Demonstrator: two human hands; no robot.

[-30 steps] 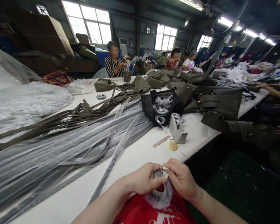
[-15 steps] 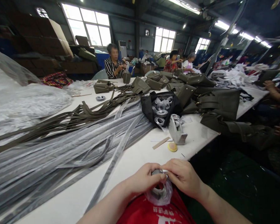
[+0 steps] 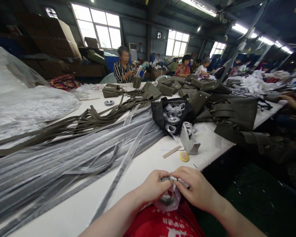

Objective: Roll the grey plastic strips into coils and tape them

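My left hand (image 3: 153,186) and my right hand (image 3: 196,188) meet at the near table edge, both closed on a small coiled strap in a clear plastic sleeve (image 3: 168,198). The fingertips of both hands pinch its top end. The bundle hangs over my red top (image 3: 162,222). A long plastic-wrapped strap (image 3: 118,176) runs across the white table (image 3: 148,161) toward my left forearm.
A big spread of grey wrapped straps (image 3: 64,158) and olive straps (image 3: 88,120) covers the left of the table. A black bag of coiled straps (image 3: 174,113), a tape dispenser (image 3: 189,141), a yellow disc (image 3: 184,156) and olive handbags (image 3: 234,110) lie ahead. Other people sit at the far end.
My hands stayed together on the bundle; the right fingers have shifted over its top end and the bundle sits slightly lower. The view has shifted a little to the left.
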